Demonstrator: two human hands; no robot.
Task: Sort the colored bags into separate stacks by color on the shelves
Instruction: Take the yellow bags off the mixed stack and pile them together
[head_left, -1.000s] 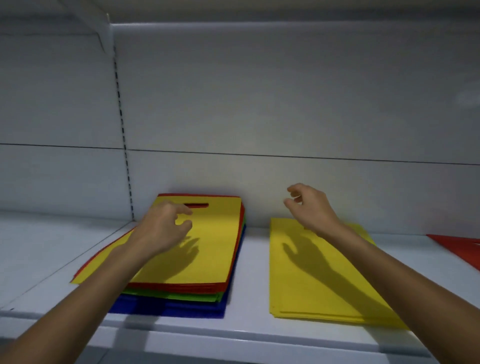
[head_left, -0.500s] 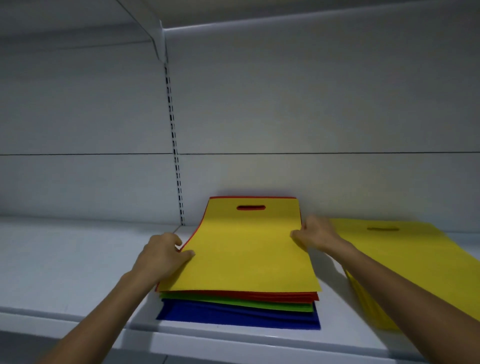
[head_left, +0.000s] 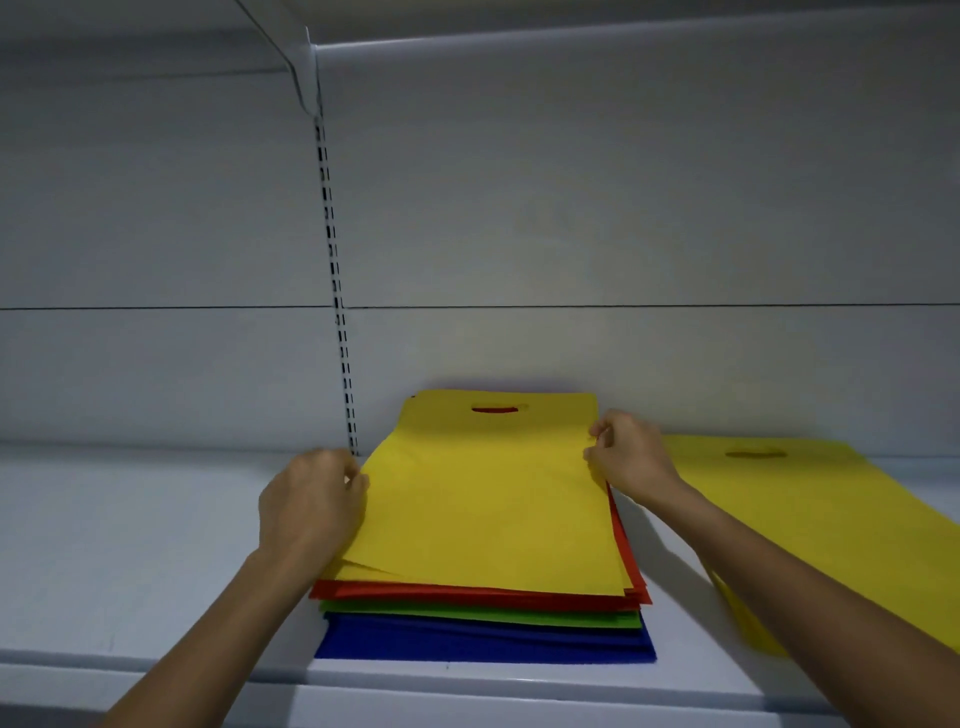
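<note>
The left hand pinches the left edge of the top yellow bag, fingers curled over the rim. The right hand pinches the opposite edge, a little nearer the handle cutout. Both forearms reach in from the bottom of the view.

That bag lies flat on top of the mixed stack, its cutout toward the back wall, with red showing through the hole. Below it the mixed stack shows a red layer, then a green layer, then a blue layer at the bottom. At the front left corner of the mixed stack a second yellow edge seems to peek out, though the dim light makes it hard to be sure.

To the right of the mixed stack, apart from it, sits the sorted yellow pile, where this bag most likely belongs. The mixed stack rests on a white shelf, close to the front lip. Behind and to the left of the mixed stack rises a slotted upright.

The main risk is lifting two yellow bags as one, or dragging a red bag along, since thin fabric tends to cling. A sideways pull could also nudge the mixed stack over the lip.
</note>
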